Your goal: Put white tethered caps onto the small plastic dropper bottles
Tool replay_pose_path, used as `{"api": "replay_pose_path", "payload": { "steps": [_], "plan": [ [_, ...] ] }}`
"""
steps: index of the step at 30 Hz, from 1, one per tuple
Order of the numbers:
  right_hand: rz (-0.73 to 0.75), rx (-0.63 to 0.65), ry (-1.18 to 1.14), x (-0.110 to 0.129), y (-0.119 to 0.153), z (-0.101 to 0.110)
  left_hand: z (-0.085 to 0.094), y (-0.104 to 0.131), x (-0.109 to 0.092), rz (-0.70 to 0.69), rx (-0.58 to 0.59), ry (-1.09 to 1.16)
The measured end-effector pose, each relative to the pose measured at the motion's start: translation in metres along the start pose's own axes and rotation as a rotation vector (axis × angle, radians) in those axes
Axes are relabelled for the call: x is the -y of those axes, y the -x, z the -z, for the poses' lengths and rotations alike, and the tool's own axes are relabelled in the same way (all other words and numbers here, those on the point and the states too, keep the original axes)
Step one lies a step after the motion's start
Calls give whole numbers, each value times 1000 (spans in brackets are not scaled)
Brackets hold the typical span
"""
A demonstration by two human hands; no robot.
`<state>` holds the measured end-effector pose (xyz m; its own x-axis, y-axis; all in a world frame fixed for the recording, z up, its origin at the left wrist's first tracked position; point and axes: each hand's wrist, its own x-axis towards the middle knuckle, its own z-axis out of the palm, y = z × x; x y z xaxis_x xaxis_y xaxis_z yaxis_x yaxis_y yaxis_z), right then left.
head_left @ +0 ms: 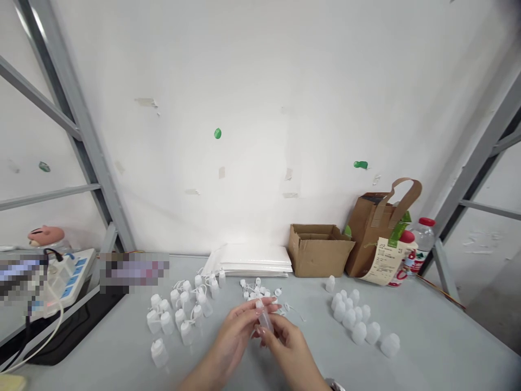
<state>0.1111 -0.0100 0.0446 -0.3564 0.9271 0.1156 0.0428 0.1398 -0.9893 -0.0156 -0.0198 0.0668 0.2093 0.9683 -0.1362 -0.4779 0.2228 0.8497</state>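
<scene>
Left hand (240,331) and right hand (285,336) had their grip closed on one bottle (265,320); a box (323,258) stood at the surface's (431,331) back edge.

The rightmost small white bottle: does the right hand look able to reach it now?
Probably yes: nothing visible blocks the right hand from the rightmost bottle, though this hand is busy with the held bottle.

We see the left hand (238,325) and right hand (288,332) holding a small bottle (266,320) over the desk (427,326); from it, white caps (258,283) at twelve o'clock, cardboard box (319,258) at one, pale domed pieces (349,318) at three, capped bottles (185,300) at nine.
</scene>
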Motion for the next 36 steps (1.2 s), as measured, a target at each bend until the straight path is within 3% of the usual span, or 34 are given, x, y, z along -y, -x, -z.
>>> {"api": "replay_pose_path", "payload": {
  "steps": [7, 14, 21, 26, 36],
  "plan": [
    [-52, -8, -307, -6, -2, -2, 7, -3, 7, 30, 62, 144],
    [-80, 178, -553, -3, -4, 1, 6, -5, 3, 103, 42, 192],
    [-191, 213, -774, 7, 0, -1, 9, -9, 11, 111, 14, 230],
    [-213, 244, -825, 4, 0, -2, 9, -10, 14, 159, -29, 249],
    [-193, 183, -708, 6, -1, 0, 8, -10, 14, 105, 14, 314]
  ]
}}
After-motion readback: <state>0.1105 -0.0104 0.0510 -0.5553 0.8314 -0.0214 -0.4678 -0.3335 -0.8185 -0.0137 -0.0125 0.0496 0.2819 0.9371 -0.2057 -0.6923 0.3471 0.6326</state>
